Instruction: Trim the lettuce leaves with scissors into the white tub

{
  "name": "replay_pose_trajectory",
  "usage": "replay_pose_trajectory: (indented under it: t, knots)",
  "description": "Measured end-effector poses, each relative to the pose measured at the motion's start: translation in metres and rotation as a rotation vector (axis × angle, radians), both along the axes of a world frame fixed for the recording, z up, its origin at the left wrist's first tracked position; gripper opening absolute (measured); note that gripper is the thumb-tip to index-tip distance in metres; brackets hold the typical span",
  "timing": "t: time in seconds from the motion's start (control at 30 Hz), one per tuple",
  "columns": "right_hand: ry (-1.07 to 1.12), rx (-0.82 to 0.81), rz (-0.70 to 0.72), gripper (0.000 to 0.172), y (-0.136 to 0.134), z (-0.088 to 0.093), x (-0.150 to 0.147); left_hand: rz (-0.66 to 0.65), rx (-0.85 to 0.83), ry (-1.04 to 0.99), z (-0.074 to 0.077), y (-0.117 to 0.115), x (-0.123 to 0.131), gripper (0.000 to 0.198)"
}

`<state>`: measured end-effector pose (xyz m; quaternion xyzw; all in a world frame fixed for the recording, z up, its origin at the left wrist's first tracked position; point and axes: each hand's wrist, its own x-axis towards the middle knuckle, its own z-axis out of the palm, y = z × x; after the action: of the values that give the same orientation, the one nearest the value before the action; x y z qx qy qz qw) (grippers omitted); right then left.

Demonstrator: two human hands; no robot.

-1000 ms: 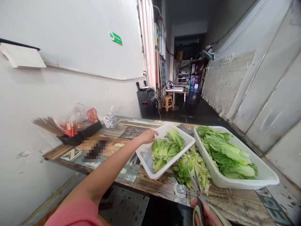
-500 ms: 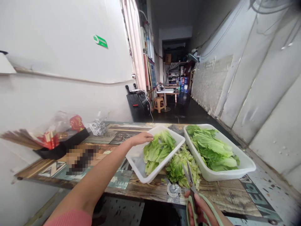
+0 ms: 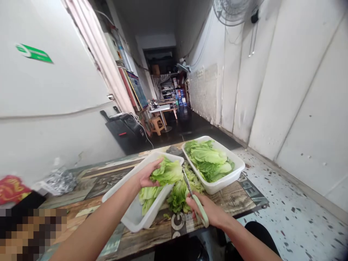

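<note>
My left hand [image 3: 150, 174] is closed around a bunch of lettuce [image 3: 168, 172], held up over the left white tub [image 3: 133, 226]. More lettuce leaves [image 3: 149, 197] lie inside that tub. In my right hand [image 3: 202, 206] are scissors [image 3: 200, 207] with pale green handles, their blades pointing up at the cut end of the held lettuce. Beneath the blades, a pile of lettuce trimmings [image 3: 178, 197] rests on the table between the two tubs. The right white tub [image 3: 217, 186] holds a heap of lettuce leaves [image 3: 209, 159].
The wooden-patterned table [image 3: 225, 203] ends close to my body. Crumpled silvery plastic [image 3: 60, 181] and a red packet [image 3: 12, 190] sit at its left. Beyond stand a black speaker [image 3: 125, 132], a stool [image 3: 157, 125] and a small white table [image 3: 160, 108]. A wall fan [image 3: 233, 11] hangs upper right.
My left hand has lifted lettuce out of the left tub and brought it right. The scissors have risen to meet the lettuce's end. The view has turned right.
</note>
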<state>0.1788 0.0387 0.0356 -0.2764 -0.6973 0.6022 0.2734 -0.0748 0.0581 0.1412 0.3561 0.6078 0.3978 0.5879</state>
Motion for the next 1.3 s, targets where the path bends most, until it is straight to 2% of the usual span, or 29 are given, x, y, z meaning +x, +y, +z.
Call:
replay_pose_trajectory:
  t: [0.1,0.2,0.4,0.57,0.77,0.87,1.0,1.17,1.3]
  knots:
    - [0.021,-0.043,-0.005,0.054,-0.003,-0.004,0.003,-0.029,-0.02,-0.085,0.001,0.002,0.015,0.031]
    - [0.065,-0.078,-0.016,0.055,-0.006,-0.007,0.008,-0.035,0.009,-0.019,-0.001,0.006,0.025,0.021]
    - [0.081,-0.054,-0.022,0.052,-0.005,-0.009,0.012,-0.026,0.075,0.06,-0.005,0.013,0.033,0.025]
    - [0.127,-0.128,-0.065,0.051,0.006,-0.008,0.0,-0.072,0.025,0.115,-0.009,0.011,0.041,0.036]
    - [0.12,-0.192,-0.108,0.053,0.01,-0.007,-0.005,-0.011,-0.084,0.105,-0.011,0.023,0.035,0.037]
    - [0.152,-0.218,-0.053,0.057,0.006,-0.007,0.001,0.041,-0.099,0.113,-0.008,0.029,0.028,0.032]
    - [0.177,-0.322,0.051,0.067,0.006,-0.01,0.003,0.024,-0.105,0.158,-0.005,0.028,0.027,0.027]
    - [0.191,-0.38,0.074,0.066,0.02,-0.009,-0.007,-0.07,-0.057,0.292,-0.006,0.021,0.039,0.026]
    - [0.216,-0.41,0.049,0.067,0.028,-0.004,-0.015,-0.087,-0.032,0.372,-0.004,0.017,0.048,0.03]
